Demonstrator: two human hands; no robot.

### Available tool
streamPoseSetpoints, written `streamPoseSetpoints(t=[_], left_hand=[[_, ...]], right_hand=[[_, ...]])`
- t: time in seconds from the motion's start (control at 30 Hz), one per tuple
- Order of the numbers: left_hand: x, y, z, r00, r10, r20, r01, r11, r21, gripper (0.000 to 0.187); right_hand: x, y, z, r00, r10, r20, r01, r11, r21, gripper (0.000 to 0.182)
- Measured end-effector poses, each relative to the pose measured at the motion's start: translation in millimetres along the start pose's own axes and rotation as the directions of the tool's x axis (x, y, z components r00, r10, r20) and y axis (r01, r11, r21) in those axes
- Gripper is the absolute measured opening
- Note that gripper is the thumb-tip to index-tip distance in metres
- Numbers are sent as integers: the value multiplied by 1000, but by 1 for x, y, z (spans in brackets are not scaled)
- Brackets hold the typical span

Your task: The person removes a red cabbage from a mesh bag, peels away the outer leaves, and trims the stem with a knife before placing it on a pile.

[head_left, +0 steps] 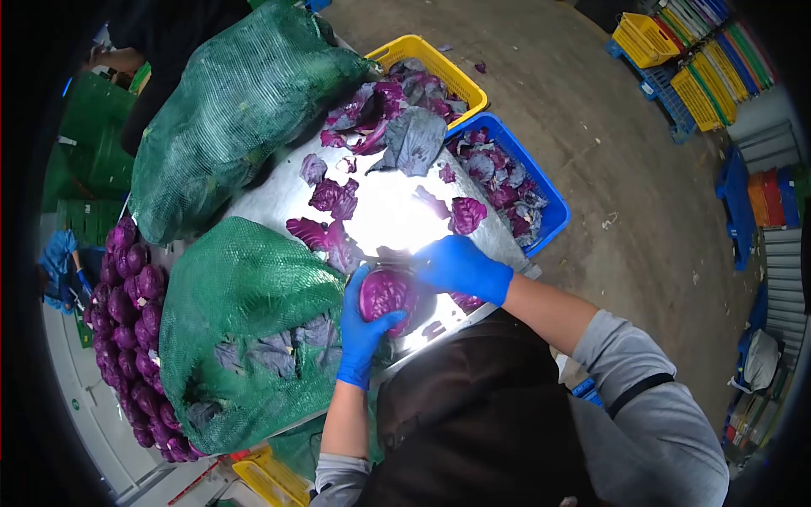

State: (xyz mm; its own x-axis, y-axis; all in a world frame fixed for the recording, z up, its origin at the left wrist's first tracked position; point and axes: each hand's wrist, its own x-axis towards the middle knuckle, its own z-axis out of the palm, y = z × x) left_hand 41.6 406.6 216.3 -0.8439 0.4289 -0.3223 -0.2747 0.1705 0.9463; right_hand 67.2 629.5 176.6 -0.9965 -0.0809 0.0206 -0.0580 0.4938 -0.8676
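My left hand (361,334), in a blue glove, is wrapped round the near-left side of a red cabbage head (388,297), its thumb across the lower edge. The cabbage is held low over the shiny metal table (291,182). At the cabbage's far-right side is my right hand (460,269), also blue-gloved, with its fingers bent together; glare and the hand itself hide what they grip. Loose purple leaves (335,199) lie scattered beyond my hands, and one leaf (467,215) is just past my right hand.
A green mesh sack (245,266) with leaves lies at left; a full one (253,101) stands behind. Yellow (469,84) and blue (549,203) crates of leaves adjoin the table's far edge. Cabbage heads (131,338) are piled at left. Another person (169,42) stands behind the full sack.
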Motion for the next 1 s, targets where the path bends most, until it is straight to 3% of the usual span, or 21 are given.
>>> streamPoseSetpoints(t=[0.03, 0.1, 0.13, 0.2, 0.23, 0.3, 0.33, 0.37, 0.4, 0.43, 0.5, 0.53, 0.6, 0.67, 0.77, 0.93, 0.97, 1.0], left_hand=[[0, 0, -2, 998, 61, 14, -60, 998, -25, 88], [-2, -15, -13, 995, 96, -17, -97, 991, -90, 80], [-4, -15, -13, 996, 89, -28, -91, 992, -92, 80], [4, -10, -9, 997, -11, -73, -12, 949, -316, 73], [6, -4, -4, 994, -43, -97, 14, 958, -287, 66], [15, 0, 3, 985, -136, -108, 94, 941, -325, 62], [20, 1, 7, 968, -224, -114, 169, 916, -364, 59], [24, 0, 11, 964, -238, -118, 173, 900, -400, 54], [30, -5, 12, 965, -235, -116, 171, 900, -401, 54], [36, -12, 11, 963, -238, -127, 177, 912, -371, 53], [39, -23, 6, 973, -214, -87, 172, 924, -342, 51], [39, -21, 7, 972, -217, -90, 174, 924, -341, 51], [42, -14, 11, 957, -272, -97, 240, 936, -259, 51], [49, -19, 10, 942, -325, -86, 288, 913, -290, 52], [49, -27, 8, 963, -233, -133, 212, 964, -159, 52], [58, -17, 4, 961, -276, -5, 262, 919, -296, 44], [60, -25, -2, 963, -269, -15, 252, 920, -302, 44], [63, -40, -10, 954, -298, -22, 261, 869, -421, 41]], right_hand=[[-1, 11, -5, 1000, -10, -4, 10, 1000, -5, 35], [-10, 30, -18, 957, 291, 21, -291, 957, 11, 29], [-6, 22, -26, 957, 289, 34, -290, 957, 12, 29], [6, -10, -55, 911, 410, -48, -376, 777, -505, 34], [10, -21, -60, 914, 404, -45, -369, 779, -507, 34], [11, -40, -59, 992, 59, -108, -70, 992, -109, 45], [12, -38, -47, 993, 59, -107, -71, 991, -112, 45], [13, -33, -30, 970, -233, -68, 221, 963, -158, 49], [13, -27, -21, 864, -504, -18, 492, 850, -191, 53], [13, -25, -21, 864, -503, -20, 491, 850, -193, 53], [10, -24, -17, 949, -296, 108, 301, 953, -36, 51], [13, -21, -17, 949, -297, 108, 302, 953, -32, 51], [23, -14, -22, 921, -261, 290, 258, 965, 52, 49], [30, -17, -33, 900, -313, 304, 310, 949, 58, 48], [35, -30, -43, 862, -379, 336, 369, 925, 96, 44], [33, -18, -46, 838, -429, 338, 401, 903, 154, 32], [29, -20, -54, 846, -439, 301, 431, 897, 97, 28], [26, -22, -63, 853, -450, 266, 457, 889, 38, 25]])
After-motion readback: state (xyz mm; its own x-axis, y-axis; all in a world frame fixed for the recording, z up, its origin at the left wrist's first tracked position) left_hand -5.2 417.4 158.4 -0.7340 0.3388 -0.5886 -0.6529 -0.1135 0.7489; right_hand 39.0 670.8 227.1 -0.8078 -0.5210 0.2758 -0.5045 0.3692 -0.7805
